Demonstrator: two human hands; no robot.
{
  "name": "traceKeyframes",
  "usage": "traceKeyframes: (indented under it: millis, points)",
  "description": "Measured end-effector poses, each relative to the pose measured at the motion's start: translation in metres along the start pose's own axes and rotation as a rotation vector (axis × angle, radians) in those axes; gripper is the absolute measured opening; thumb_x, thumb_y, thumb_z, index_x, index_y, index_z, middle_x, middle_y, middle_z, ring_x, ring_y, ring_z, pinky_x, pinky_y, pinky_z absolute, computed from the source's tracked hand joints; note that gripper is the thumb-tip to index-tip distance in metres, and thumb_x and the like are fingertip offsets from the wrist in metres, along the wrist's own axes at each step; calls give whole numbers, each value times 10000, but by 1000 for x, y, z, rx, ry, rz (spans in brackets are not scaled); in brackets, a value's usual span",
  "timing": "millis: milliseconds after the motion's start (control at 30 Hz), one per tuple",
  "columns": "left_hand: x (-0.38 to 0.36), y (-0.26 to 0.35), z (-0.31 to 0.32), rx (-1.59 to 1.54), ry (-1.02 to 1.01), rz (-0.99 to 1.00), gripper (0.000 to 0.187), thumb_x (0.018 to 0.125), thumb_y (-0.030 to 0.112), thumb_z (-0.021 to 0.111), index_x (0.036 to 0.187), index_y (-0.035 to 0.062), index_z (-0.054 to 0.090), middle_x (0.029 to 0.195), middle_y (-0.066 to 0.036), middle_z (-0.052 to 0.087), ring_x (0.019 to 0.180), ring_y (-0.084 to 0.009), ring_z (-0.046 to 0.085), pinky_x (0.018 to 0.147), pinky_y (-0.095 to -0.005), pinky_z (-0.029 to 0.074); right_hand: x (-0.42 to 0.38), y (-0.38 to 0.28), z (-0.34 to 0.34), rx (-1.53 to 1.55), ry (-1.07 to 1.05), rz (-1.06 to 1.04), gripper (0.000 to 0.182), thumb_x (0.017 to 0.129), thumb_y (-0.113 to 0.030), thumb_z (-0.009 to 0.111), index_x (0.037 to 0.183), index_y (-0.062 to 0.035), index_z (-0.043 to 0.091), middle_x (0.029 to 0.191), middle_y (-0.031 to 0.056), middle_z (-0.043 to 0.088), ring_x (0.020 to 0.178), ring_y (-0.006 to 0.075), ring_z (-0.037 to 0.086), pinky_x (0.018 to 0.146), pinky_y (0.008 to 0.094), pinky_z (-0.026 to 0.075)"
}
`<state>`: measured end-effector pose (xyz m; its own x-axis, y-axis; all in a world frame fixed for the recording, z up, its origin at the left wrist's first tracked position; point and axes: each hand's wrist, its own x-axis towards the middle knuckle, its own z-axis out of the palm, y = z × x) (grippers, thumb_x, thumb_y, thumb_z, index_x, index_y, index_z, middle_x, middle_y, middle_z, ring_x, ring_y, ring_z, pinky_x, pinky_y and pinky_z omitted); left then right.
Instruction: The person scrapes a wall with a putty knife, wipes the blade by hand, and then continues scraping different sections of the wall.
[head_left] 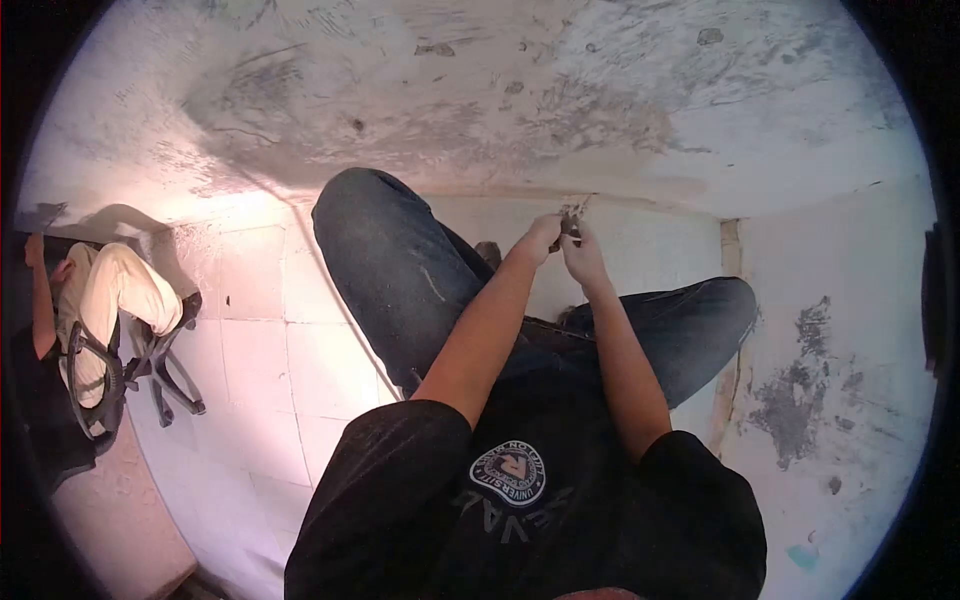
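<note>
Down at the foot of the front wall [450,110], two hands meet over one small dark tool [569,228]. The left hand [541,238] has its fingers curled onto it, the right hand [586,262] closes in from the other side: both grips clamped on the tool, hands almost touching. The tool sits right where wall meets floor [255,350]; its tip is too small to make out.

And the space is tight! Two bent knees in jeans [395,265] flank the forearms, the right one close to the side wall [835,255] with its grey patches. One pale strip [731,245] runs up the corner there.

Over on the left, well apart, there's one other person [125,285] in light trousers, one dark wheeled chair [165,370] by their legs, and one raised hand at a flat blade [45,214] near the wall.
</note>
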<state>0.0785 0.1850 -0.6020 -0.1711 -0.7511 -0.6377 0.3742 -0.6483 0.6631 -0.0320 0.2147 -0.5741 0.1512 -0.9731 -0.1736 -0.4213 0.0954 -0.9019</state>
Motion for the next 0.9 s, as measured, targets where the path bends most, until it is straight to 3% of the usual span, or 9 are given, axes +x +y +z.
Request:
traceKeyframes:
  millis: [67, 167, 233, 333, 467, 567, 700, 767, 900]
  points:
    - [6, -6, -2, -28, -19, 7, 299, 985, 357, 488, 954, 141, 691, 794, -1, 665, 580, -110, 516, 520, -272, 387, 7, 23, 5, -144, 82, 25, 368, 918, -80, 541, 1280, -38, 595, 1071, 137, 679, 986, 213, 636, 868, 352, 498]
    - [-10, 6, -15, -43, -201, -50, 297, 988, 351, 458, 992, 152, 679, 907, -17, 705, 779, -143, 605, 712, -327, 448, -8, -20, -2, 7, 52, 82, 416, 907, -69, 544, 1321, -61, 585, 1078, 127, 666, 954, 209, 645, 846, 333, 507]
    - [-11, 11, -13, -71, -149, -120, 332, 993, 375, 432, 1032, 135, 659, 1020, -41, 697, 908, -180, 616, 811, -368, 444, -8, -28, -6, 175, -10, 105, 420, 913, -80, 561, 1332, -63, 583, 1092, 128, 653, 945, 211, 646, 825, 323, 513]
    - [-11, 12, -10, -171, -176, -106, 344, 987, 389, 435, 1069, 123, 637, 1130, -57, 675, 947, -207, 603, 849, -389, 432, -8, -36, -3, 318, 41, 136, 413, 932, -145, 600, 1333, -49, 577, 1098, 132, 647, 953, 215, 643, 799, 321, 518]
    - [-12, 14, -14, -177, -241, -140, 304, 972, 381, 457, 1069, 149, 628, 1091, -48, 662, 889, -211, 593, 801, -395, 439, 2, -33, 13, 259, 122, 319, 468, 961, -318, 624, 1331, -37, 565, 1083, 115, 653, 948, 206, 642, 778, 321, 516]
    - [36, -11, -39, -15, -289, 9, 318, 941, 449, 484, 1022, 173, 619, 894, -39, 603, 792, -204, 581, 647, -378, 446, -6, -51, 14, 463, 33, 239, 506, 962, -390, 601, 1340, -56, 560, 1071, 101, 663, 941, 185, 636, 777, 326, 512]
    - [27, 1, -40, -28, -331, -46, 443, 956, 573, 428, 999, 171, 608, 866, -33, 594, 702, -180, 564, 595, -356, 437, -14, -64, 12, 538, 19, 257, 512, 959, -413, 603, 1332, -64, 576, 1069, 80, 667, 914, 174, 623, 761, 331, 510]
    - [-43, 37, 4, -71, -60, -69, 611, 944, 722, 328, 918, 168, 583, 771, -12, 566, 618, -156, 527, 547, -340, 423, -6, -52, 19, 637, 17, 349, 501, 935, -486, 605, 1236, -86, 620, 997, 57, 668, 831, 164, 605, 777, 332, 470]
    - [-44, 46, -3, -183, -256, -21, 663, 924, 757, 343, 976, 145, 592, 747, -28, 593, 605, -156, 573, 517, -313, 461, -10, -64, 7, 765, 34, 496, 484, 915, -566, 583, 1070, -113, 651, 874, 47, 668, 744, 167, 589, 803, 322, 413]
